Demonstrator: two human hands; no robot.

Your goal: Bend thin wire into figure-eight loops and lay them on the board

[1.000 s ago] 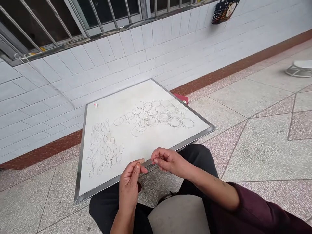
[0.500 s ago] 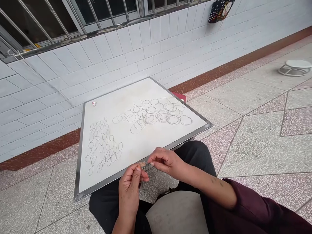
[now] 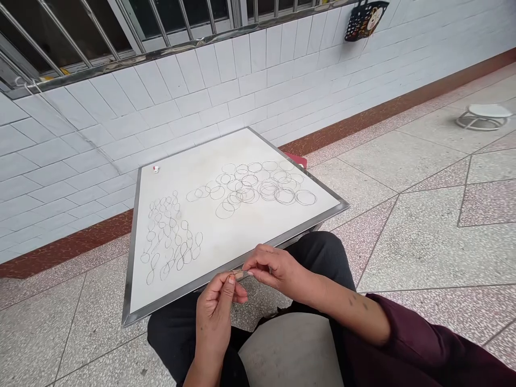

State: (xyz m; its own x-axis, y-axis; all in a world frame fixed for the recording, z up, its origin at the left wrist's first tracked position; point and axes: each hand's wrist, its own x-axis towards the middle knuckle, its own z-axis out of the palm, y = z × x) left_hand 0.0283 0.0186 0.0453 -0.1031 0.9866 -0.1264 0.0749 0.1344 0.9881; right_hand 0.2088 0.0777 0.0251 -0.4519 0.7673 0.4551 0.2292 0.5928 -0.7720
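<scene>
Pale sliver point(image 3: 241, 275) sits closed in both grips, left hand point(image 3: 213, 317) and right hand point(image 3: 278, 272), beside the board's steel frame point(image 3: 173, 298).

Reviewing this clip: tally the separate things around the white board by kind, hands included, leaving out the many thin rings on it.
Hands, left and right: 2
White metal-framed board: 1
Small piece pinched between the hands: 1
Red-and-white bit on the board: 1
Red object behind the board: 1
Low round stool: 1
Dotted hanging basket: 1
Total: 8
</scene>
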